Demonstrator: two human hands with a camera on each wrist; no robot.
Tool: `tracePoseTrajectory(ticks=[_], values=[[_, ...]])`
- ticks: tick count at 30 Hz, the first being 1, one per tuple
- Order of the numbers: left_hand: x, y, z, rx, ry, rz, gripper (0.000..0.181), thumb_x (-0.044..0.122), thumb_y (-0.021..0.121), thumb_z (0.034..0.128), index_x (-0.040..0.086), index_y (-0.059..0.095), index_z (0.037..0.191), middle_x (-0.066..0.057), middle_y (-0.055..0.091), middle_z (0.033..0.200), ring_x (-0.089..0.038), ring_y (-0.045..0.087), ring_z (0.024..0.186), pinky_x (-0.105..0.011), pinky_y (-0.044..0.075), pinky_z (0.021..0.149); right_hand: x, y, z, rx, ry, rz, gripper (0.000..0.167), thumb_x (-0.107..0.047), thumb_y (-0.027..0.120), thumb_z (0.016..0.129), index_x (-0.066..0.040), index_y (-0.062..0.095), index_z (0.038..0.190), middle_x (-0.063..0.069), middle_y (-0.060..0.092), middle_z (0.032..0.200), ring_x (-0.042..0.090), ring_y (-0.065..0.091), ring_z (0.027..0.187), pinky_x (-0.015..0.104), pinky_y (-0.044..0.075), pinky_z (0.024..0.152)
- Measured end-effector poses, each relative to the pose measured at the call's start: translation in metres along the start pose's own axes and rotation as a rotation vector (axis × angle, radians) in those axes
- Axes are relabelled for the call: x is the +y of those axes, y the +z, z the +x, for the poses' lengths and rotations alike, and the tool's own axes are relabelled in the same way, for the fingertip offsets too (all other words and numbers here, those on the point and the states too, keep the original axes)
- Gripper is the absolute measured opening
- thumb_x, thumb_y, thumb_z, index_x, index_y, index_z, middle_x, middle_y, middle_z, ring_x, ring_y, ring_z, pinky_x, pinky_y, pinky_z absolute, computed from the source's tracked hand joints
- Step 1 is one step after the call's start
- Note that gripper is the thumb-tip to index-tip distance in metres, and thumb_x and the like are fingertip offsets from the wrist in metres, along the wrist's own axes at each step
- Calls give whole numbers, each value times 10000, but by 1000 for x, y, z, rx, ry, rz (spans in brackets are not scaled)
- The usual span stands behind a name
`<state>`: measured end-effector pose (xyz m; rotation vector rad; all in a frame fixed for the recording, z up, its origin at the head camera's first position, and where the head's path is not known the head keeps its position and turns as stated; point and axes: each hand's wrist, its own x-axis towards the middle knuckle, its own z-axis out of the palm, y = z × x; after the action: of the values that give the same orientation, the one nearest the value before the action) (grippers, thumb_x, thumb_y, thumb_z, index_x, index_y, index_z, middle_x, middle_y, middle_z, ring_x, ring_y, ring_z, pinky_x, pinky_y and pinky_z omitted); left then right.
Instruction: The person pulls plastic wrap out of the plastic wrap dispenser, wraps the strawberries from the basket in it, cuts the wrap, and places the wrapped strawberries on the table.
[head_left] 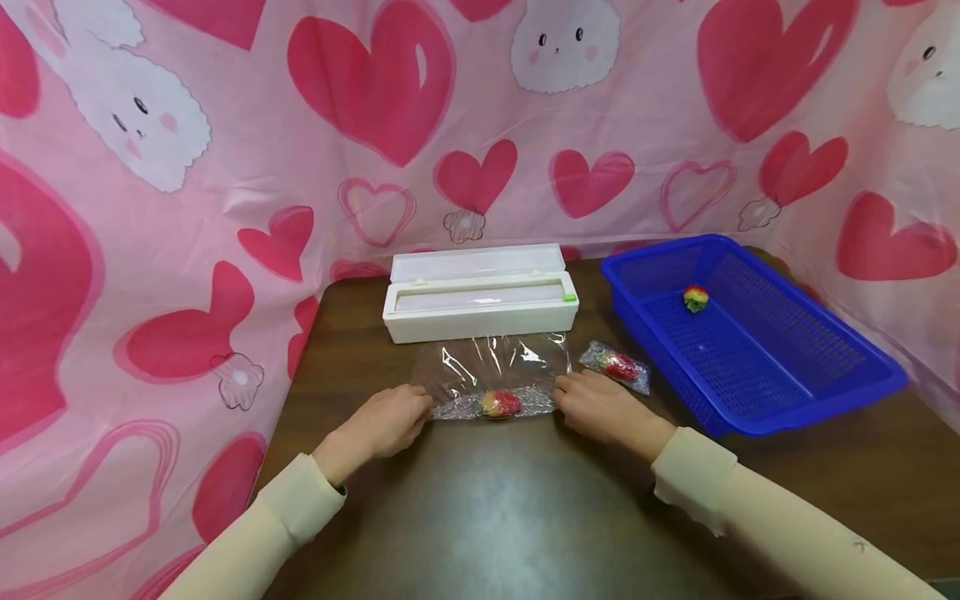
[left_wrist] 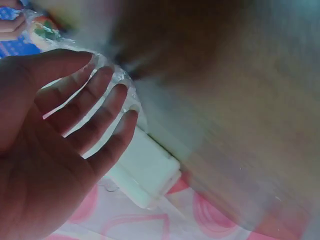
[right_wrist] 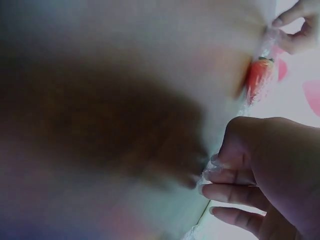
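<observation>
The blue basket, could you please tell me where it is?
In the head view, the blue basket sits on the right of the table, beside a wrapped fruit.

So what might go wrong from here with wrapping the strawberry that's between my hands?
The clear film looks crinkled around that strawberry, so it might bunch or cling to itself. An uneven pull could perhaps skew the roll. Your right hand is close to the already wrapped strawberry and might nudge it.

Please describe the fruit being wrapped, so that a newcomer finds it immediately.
On the brown table, find the white box. Clear film spreads before it; the red-and-yellow fruit lies at its near edge. Only this fruit sits between the left hand and right hand.
</observation>
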<state>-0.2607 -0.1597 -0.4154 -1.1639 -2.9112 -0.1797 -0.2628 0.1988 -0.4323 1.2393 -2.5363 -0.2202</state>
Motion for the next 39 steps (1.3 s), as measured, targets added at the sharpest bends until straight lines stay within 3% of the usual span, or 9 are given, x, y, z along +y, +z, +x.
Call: tracePoseTrajectory(ticks=[4,7,11,14,21,28,31,35,39], values=[[7,0,-11,13,35,-14,98,63,760,885,83,686,946,-17,627,881,-210,609,798,-383,546,688,-4,-5,-14,-13,31,81,220,-184,758,835,-67,612,951,56,593,893,256,610,811,414,521,721],[6,2,-17,24,20,-13,190,53,785,858,75,683,1017,-23,629,934,-211,608,841,-384,554,718,-4,-5,-20,3,46,119,261,-184,760,845,-70,583,999,52,581,908,256,606,810,416,529,729],[5,6,-19,46,1,-2,229,48,784,863,53,700,1076,-44,630,983,-219,607,869,-395,560,749,-3,-2,-22,6,58,124,171,-134,748,873,-85,613,965,42,567,912,243,597,827,398,518,712],[5,8,-22,77,7,-52,173,34,757,888,44,715,1055,-46,652,993,-210,619,888,-403,565,789,-1,0,-24,28,58,180,85,-76,726,892,-89,647,920,34,566,917,223,583,836,384,510,710],[-2,3,-26,137,18,-303,76,-23,647,959,39,643,1002,-21,660,804,-91,565,714,-314,517,673,6,-6,-35,72,160,512,99,-34,717,906,-60,712,1001,1,686,959,152,642,884,401,552,791],[-10,-2,-19,94,-77,-409,168,-23,592,992,-12,661,1144,-29,670,823,-69,586,698,-282,541,687,17,-6,-23,70,325,800,56,-23,675,938,-35,724,962,14,734,877,112,658,809,367,553,758],[-13,-1,-15,60,-104,-446,173,-32,579,995,-28,644,1155,-33,646,769,-79,602,634,-264,526,625,20,-1,-17,56,384,902,55,11,655,935,10,709,946,45,718,823,108,635,752,315,528,696],[-14,2,-9,61,-122,-402,169,-27,630,954,-24,653,1122,-18,649,771,-90,564,613,-263,497,586,23,7,-11,25,458,937,39,14,651,928,25,689,929,36,692,745,94,592,668,278,473,625],[-12,1,-3,82,-172,-240,200,41,704,910,13,657,1103,-12,626,819,-138,531,661,-314,478,600,22,8,-4,46,507,807,84,-35,666,918,9,684,987,1,678,740,111,595,670,332,489,652]])
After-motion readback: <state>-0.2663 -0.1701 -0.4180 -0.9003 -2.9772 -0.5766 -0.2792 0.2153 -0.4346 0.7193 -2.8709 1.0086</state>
